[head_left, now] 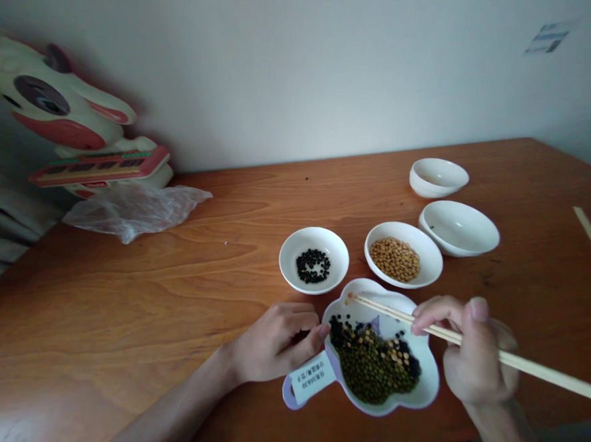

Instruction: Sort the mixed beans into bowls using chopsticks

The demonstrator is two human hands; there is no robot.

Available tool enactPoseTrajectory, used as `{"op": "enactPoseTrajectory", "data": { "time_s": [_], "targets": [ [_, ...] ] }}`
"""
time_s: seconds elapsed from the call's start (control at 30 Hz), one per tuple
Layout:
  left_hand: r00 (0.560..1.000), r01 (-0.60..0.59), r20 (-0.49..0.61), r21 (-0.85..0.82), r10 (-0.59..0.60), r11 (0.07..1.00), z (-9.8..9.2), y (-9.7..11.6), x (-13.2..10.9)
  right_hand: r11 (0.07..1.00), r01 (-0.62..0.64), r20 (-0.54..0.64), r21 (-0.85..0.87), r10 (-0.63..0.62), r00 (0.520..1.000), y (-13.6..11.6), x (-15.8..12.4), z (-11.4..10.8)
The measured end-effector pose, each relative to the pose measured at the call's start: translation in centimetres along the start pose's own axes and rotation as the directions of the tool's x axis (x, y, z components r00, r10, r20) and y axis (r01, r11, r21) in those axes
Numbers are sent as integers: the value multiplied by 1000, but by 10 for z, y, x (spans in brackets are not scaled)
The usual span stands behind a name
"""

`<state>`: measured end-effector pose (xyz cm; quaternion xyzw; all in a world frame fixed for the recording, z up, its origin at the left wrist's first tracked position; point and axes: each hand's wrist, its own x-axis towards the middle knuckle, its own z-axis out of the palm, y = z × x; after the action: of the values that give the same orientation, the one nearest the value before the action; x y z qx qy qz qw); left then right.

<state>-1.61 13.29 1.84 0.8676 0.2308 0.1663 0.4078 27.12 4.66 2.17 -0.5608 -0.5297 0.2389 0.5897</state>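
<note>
Wooden desk [218, 272]; cow-faced toy keyboard [79, 127] at far left. Scalloped dish [426, 353] at front, handle [288, 396] toward left. Left hand [277, 342] half-curled, fingertips at dish's left rim (pinching or merely resting, cannot tell). Right hand [477, 356] closed around chopsticks [560, 379], tips in dish's far-left lobe. Beyond dish, white bowl [336, 248] holding black beans [305, 262]; to its right, second bowl [431, 259] holding tan beans [395, 259]. Mixed beans [375, 373] heaped in dish.

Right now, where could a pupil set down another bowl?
Bare, bar specks: table between bag, left hand and black-bean bowl; the far strip between bag and rear bowl. Crowded: around the dish, hemmed by left hand, right hand, black-bean bowl and yellow-bean bowl.
</note>
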Motion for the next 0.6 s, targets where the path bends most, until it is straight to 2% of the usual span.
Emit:
{"op": "enactPoseTrajectory", "data": {
  "time_s": [0.2, 0.33, 0.4, 0.47, 0.6],
  "targets": [
    [1000, -10, -10, 11, 10, 1000, 0, 1, 0, 977, 146, -90, 153, -133, 987, -5, 5, -16],
    [1000, -9, -18, 22, 10, 1000, 1, 2, 0, 956, 274, -229, 106, -244, 942, -1, 22, -37],
    [1000, -12, -24, 29, 12, 1000, 1, 2, 0, 970, 238, -272, 52, -216, 938, 3, 32, -44],
    [1000, -5, -23, 36, 6, 999, 1, 2, 0, 990, 140, -272, 23, -129, 954, 6, 38, -50],
    [1000, 23, -4, 43, -22, 999, 1, 1, 0, 997, 62, -230, 38, -52, 972, 3, 27, -57]
  ]
}}
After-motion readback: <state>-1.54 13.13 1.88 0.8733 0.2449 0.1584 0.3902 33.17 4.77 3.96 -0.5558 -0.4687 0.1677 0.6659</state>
